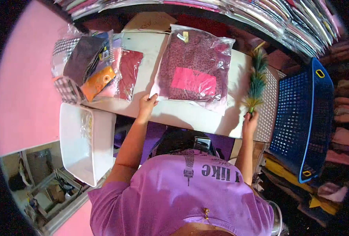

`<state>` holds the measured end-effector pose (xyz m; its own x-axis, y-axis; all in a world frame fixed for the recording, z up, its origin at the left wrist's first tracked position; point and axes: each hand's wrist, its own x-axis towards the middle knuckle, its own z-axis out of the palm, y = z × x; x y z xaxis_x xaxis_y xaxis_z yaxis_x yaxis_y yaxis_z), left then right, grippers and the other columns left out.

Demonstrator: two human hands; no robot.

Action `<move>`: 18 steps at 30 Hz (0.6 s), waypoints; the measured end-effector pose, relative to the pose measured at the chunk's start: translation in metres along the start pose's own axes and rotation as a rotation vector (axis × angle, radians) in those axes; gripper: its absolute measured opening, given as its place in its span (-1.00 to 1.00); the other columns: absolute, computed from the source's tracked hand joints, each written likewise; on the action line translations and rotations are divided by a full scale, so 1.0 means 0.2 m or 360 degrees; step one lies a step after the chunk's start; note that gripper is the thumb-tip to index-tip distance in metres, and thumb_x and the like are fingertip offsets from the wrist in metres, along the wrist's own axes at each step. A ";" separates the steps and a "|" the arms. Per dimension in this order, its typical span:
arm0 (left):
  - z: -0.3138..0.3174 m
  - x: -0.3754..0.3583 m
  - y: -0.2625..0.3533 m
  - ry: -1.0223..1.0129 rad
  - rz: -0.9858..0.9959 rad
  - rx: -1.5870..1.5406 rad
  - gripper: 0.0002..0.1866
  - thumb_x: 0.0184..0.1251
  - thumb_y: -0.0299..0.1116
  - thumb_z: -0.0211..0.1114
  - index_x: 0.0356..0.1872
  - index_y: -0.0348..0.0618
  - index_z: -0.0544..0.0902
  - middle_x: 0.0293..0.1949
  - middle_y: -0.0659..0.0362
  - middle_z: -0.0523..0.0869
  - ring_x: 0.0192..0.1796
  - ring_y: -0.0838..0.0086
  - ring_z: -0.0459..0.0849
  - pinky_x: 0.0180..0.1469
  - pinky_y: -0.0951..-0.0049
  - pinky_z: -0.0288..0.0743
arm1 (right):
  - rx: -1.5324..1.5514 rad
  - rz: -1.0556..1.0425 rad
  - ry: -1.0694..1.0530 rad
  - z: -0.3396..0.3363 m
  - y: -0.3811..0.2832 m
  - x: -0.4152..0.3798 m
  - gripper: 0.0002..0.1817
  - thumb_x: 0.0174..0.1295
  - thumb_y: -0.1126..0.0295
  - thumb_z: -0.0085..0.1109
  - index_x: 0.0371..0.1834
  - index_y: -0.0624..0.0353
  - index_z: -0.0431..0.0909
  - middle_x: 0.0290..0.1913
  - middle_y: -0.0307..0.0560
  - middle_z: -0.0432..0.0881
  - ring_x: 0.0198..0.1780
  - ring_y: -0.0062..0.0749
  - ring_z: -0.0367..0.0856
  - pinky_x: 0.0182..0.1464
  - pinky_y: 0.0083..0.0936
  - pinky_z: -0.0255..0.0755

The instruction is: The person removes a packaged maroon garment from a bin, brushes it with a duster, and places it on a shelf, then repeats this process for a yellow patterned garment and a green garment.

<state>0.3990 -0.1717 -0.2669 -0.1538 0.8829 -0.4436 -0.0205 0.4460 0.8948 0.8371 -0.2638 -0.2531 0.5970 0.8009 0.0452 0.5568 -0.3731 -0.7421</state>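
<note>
- In the head view, we look down at our two hands over a white table.
- Our left hand pinches the bottom left corner of a big clear bag with thumb and fingers.
- The big clear bag lies flat in the middle of the white table. We see dark pinkish-purple cloth with a small pattern in it, and a bright pink piece on its front.
- Our right hand is closed around the near end of a fluffy duster. The fluffy duster is green with yellow near our fingers, and it points away from us, to the right of the bag and apart from it.
- Left of the bag, we see a dark red packet. Beside it is a messy pile of shiny packets, with checkered cloth and an orange packet.
- Near us on the left is a white bin, lower than the packets.
- On the right stands a blue basket full of little holes.
- Up at the top, we see lots of wrapped clothes stacked in rows.
</note>
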 end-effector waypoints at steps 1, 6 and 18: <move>0.00 -0.03 -0.03 0.0064 -0.0019 -0.0133 -0.79 0.25 -0.28 0.29 -0.27 -0.25 0.62 -0.43 0.25 0.63 -0.44 0.63 0.59 -0.37 0.66 0.49 | 0.0076 -0.0001 -0.0053 -0.02 -0.15 -0.04 -0.60 0.28 0.41 -0.07 0.20 0.16 0.25 -0.43 0.02 0.60 -0.38 -0.14 0.61 -0.27 -0.29 0.44; 0.03 -0.19 -0.07 0.0236 -0.0177 -0.0309 -0.74 0.31 -0.22 0.24 -0.32 -0.27 0.60 -0.47 0.23 0.62 -0.43 0.56 0.63 -0.36 0.62 0.52 | -0.0026 -0.0788 -0.0743 0.05 -0.43 -0.32 -0.68 0.28 0.42 -0.06 0.11 0.03 0.36 -0.27 0.23 0.59 -0.24 0.14 0.59 -0.23 -0.08 0.46; -0.26 -0.37 -0.14 0.0844 0.0309 -0.0396 -0.78 0.37 -0.37 0.05 -0.02 -0.10 0.53 -0.17 0.30 0.59 -0.35 0.66 0.49 -0.38 0.69 0.33 | -0.0088 -0.0906 -0.1192 0.09 -0.71 -0.28 -0.69 0.22 0.33 0.05 0.03 0.05 0.43 -0.32 0.21 0.60 -0.30 0.16 0.58 -0.30 -0.07 0.46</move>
<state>0.3591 -0.2574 -0.2572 -0.6470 0.7228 -0.2428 -0.1625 0.1803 0.9701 0.7146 -0.2469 -0.1620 -0.2892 0.9551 -0.0645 0.6887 0.1607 -0.7070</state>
